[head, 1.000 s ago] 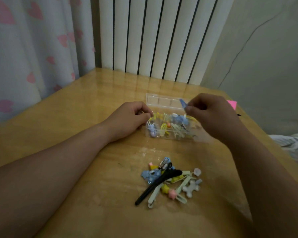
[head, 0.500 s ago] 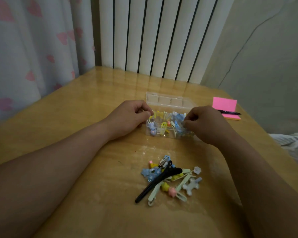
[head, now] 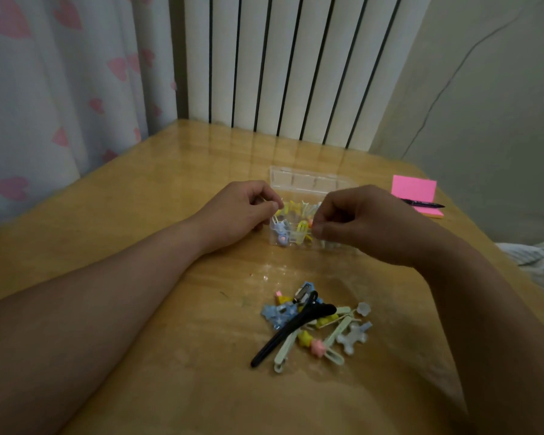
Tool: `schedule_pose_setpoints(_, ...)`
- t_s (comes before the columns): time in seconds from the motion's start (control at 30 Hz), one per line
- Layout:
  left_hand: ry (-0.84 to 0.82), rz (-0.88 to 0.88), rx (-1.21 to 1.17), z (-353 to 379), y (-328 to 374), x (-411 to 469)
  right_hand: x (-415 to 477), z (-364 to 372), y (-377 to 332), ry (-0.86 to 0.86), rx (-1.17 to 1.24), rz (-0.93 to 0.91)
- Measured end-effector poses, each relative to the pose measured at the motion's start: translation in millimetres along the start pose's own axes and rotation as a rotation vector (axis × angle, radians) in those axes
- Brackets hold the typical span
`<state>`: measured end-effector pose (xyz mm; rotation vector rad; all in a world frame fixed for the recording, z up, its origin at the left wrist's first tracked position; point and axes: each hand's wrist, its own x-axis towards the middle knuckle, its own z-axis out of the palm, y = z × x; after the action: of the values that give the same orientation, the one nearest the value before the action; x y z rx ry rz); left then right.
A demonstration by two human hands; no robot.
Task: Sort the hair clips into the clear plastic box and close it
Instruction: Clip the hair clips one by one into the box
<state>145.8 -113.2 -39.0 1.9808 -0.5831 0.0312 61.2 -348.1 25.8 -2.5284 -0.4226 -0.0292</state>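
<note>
I see a wooden table [head: 139,233], a pink notepad [head: 416,193] at its far right with a black pen [head: 421,203] lying across it, a white radiator [head: 296,64] behind, and a heart-print curtain [head: 60,73] left.

A single wide-angle view, worn on the person's head, looks forward and steeply down over the wooden counter [head: 145,196]. It sits close: both forearms run in from the bottom corners and fill much of the lower frame, meeting mid-frame at the clear plastic box [head: 311,183]. The view faces the white radiator [head: 289,67] behind the counter's far edge, with a heart-print curtain [head: 60,83] upper left and a bare wall [head: 484,89] upper right. Edges bow slightly.
</note>
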Motion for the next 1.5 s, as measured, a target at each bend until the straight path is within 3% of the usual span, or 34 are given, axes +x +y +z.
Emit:
schedule_pose_setpoints(0.1, 0.002, 0.007, 0.001, 0, 0, 0, -4, 0, -11, -0.302, -0.071, -0.015)
schedule_pose_setpoints(0.2, 0.006, 0.007, -0.001, 0, -2, 2, -6, 6, -18, -0.459, -0.136, -0.014)
schedule_pose_setpoints(0.77, 0.007, 0.009, 0.002, 1, -4, 2, -8, 13, -26, -0.553, -0.283, 0.068)
schedule_pose_setpoints(0.87, 0.006, 0.006, -0.002, 0, -3, 2, -8, 2, -23, -0.407, -0.206, 0.029)
schedule_pose_setpoints(1.0, 0.002, 0.0, 0.012, 0, -3, 1, -4, -20, 3, 0.204, 0.083, 0.081)
schedule_pose_setpoints(1.07, 0.006, 0.0, 0.019, 1, -2, 1, -1, -20, 22, 0.405, 0.08, 0.184)
schedule_pose_setpoints(1.17, 0.009, 0.004, 0.018, 1, -1, 1, 5, -7, 40, 0.43, 0.023, 0.295)
schedule_pose_setpoints(1.5, 0.005, -0.001, 0.003, 1, -1, 1, 14, 13, 46, 0.313, -0.13, 0.313)
